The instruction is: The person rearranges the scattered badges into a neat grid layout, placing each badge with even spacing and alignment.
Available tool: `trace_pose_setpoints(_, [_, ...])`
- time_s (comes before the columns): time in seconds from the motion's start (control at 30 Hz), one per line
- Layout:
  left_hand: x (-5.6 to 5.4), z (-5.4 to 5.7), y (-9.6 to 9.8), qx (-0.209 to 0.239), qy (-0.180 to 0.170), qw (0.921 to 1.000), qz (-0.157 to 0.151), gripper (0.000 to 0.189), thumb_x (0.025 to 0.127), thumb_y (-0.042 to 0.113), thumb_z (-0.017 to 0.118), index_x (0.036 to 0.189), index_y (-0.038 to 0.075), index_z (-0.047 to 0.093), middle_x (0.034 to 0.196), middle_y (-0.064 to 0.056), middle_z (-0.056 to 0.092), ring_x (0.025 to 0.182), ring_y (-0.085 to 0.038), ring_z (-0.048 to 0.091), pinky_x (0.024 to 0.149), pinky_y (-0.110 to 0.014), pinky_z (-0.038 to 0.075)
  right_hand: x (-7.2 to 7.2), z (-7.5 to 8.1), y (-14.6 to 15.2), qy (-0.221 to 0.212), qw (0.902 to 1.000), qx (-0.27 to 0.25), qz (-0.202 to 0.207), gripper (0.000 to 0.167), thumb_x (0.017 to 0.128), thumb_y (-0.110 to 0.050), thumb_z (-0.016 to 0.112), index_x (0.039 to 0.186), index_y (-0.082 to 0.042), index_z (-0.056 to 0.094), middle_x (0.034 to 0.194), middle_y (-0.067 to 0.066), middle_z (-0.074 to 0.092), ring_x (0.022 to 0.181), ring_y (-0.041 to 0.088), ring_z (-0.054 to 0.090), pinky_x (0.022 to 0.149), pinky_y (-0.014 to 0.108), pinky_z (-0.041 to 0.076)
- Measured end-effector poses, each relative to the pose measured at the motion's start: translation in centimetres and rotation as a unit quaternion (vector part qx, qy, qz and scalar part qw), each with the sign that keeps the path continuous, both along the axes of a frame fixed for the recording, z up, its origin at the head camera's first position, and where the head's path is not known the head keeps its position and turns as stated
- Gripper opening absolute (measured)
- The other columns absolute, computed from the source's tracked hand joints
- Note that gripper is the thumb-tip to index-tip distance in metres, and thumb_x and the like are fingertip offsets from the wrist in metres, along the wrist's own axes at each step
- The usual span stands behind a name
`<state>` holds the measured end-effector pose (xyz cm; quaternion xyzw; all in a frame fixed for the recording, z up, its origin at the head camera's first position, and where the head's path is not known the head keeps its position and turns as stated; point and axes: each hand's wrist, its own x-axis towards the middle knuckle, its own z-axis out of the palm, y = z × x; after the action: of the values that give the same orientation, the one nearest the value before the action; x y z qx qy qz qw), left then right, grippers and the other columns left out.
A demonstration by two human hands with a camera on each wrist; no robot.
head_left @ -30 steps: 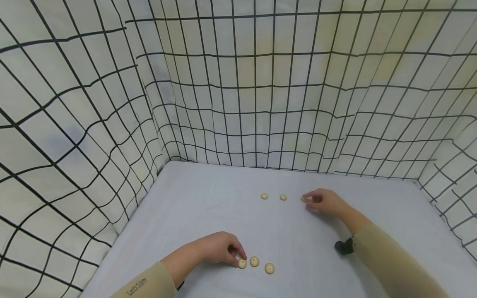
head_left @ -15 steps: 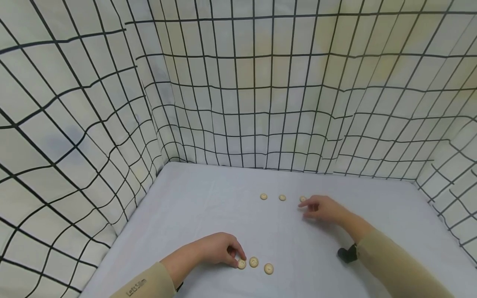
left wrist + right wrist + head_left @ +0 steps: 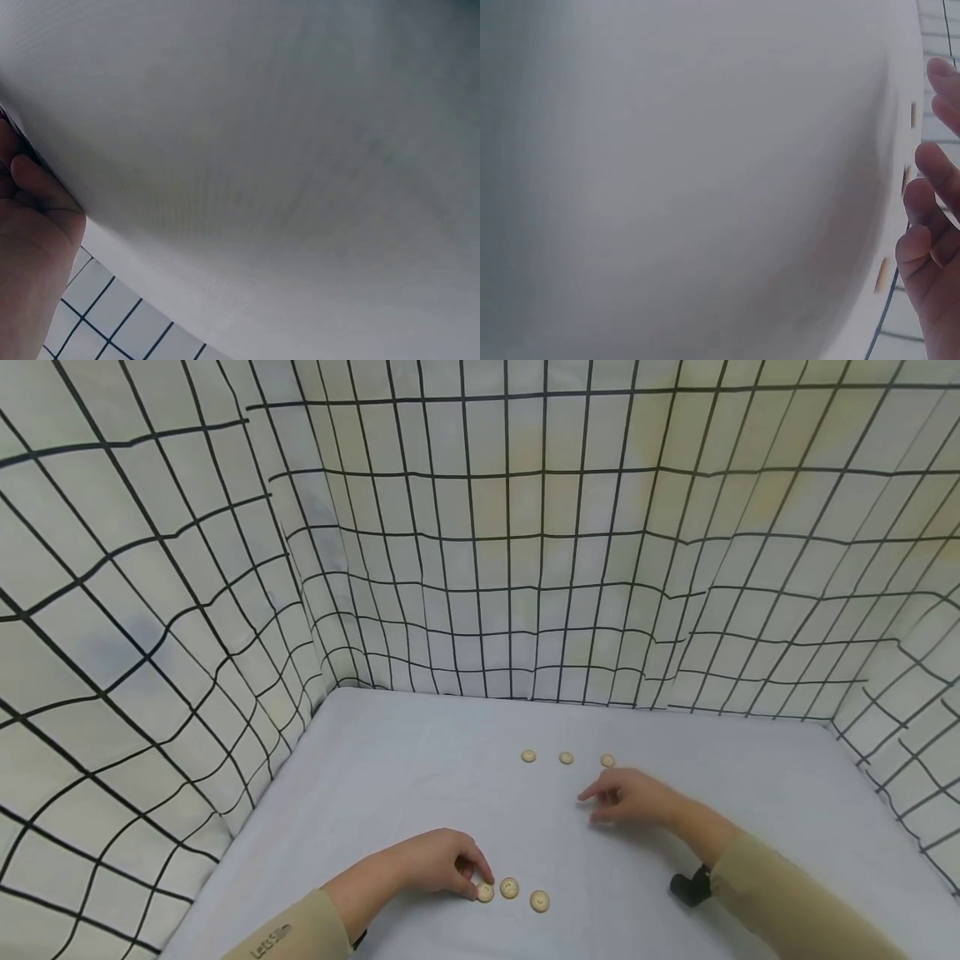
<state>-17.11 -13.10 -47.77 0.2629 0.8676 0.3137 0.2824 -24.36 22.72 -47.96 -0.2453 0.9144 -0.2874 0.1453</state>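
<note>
In the head view my left hand (image 3: 442, 862) pinches a pale wooden button (image 3: 485, 892) between thumb and forefinger, down on the white cloth. Just right of it lie a second button (image 3: 509, 887) and a third button (image 3: 539, 902). My right hand (image 3: 630, 797) hovers over the cloth, its fingers loosely bent around nothing. Beyond it, a far row holds a left button (image 3: 528, 756), a middle button (image 3: 566, 758) and a right button (image 3: 607, 761), the last one nearest that hand. The left wrist view catches only part of the left hand (image 3: 37, 232), with its button hidden.
White cloth (image 3: 420, 760) covers the table. A white sheet with a black grid (image 3: 480, 610) rises at the back and both sides. A black wrist device (image 3: 692, 887) hangs below the right sleeve (image 3: 787, 893).
My right hand has let go of the far row's right button and drawn back toward me and slightly left. The left hand stays at its button.
</note>
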Motion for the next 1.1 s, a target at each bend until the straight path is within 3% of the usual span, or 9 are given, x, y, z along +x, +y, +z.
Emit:
trace_pose_setpoints(0.23, [0.0, 0.2, 0.0, -0.002, 0.003, 1.0, 0.006, 0.018, 0.08, 0.017, 0.082, 0.092, 0.03, 0.077, 0.072, 0.011, 0.057, 0.068, -0.004, 0.051, 0.065, -0.023, 0.042, 1.0, 0.2, -1.8, -0.012, 0.998, 0.011, 0.06, 0.029, 0.08, -0.031, 0.082, 0.109, -0.03, 0.076, 0.084, -0.013, 0.059, 0.077, 0.01, 0.053, 0.068, 0.027, 0.047])
trace_pose_setpoints(0.63, [0.0, 0.1, 0.0, -0.002, -0.002, 1.0, 0.008, 0.018, 0.08, 0.017, 0.083, 0.091, 0.029, 0.077, 0.072, 0.011, 0.057, 0.067, -0.004, 0.051, 0.067, -0.024, 0.042, 3.3, -0.1, -4.2, -0.024, 0.9917, 0.008, 0.126, 0.027, 0.079, -0.035, 0.083, 0.105, -0.033, 0.077, 0.084, -0.015, 0.059, 0.077, 0.004, 0.052, 0.07, 0.023, 0.045])
trace_pose_setpoints(1.1, [0.0, -0.1, 0.2, 0.007, -0.005, 0.9999, 0.012, 0.018, 0.08, 0.015, 0.082, 0.091, 0.027, 0.077, 0.071, 0.011, 0.057, 0.066, -0.004, 0.05, 0.064, -0.024, 0.041, 5.1, -0.5, -6.6, -0.009, 0.9741, 0.007, 0.226, 0.024, 0.083, -0.036, 0.08, 0.107, -0.031, 0.077, 0.087, -0.022, 0.057, 0.078, -0.004, 0.05, 0.072, 0.017, 0.044])
